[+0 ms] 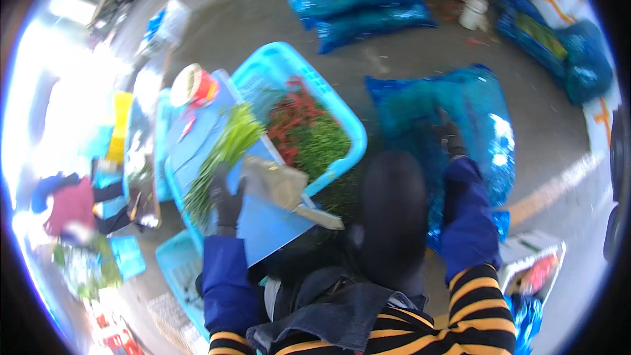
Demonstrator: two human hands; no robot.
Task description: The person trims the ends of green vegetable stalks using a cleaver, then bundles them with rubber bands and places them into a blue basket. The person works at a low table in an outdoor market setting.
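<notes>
A bunch of long green stalks [224, 145] lies across a blue board [268, 217] set over a light-blue plastic basket [352, 133]. My left hand [227, 199], in a dark glove, is against the lower stalks; the blur hides whether its fingers grip them. A broad cleaver-like blade [276, 182] with a pale handle [320, 218] rests on the board's right edge. Behind the board, the basket holds green leafy trimmings [320, 145] and red bands or ties [291, 123]. My right hand [449, 135], also gloved, touches a full blue plastic bag [471, 103].
More filled blue bags [360, 0] lie on the floor ahead. A red and white tub [194, 86] stands at the board's far corner. A foam box [535, 261] is near my right elbow. At far left, a person [71, 207] bends among baskets.
</notes>
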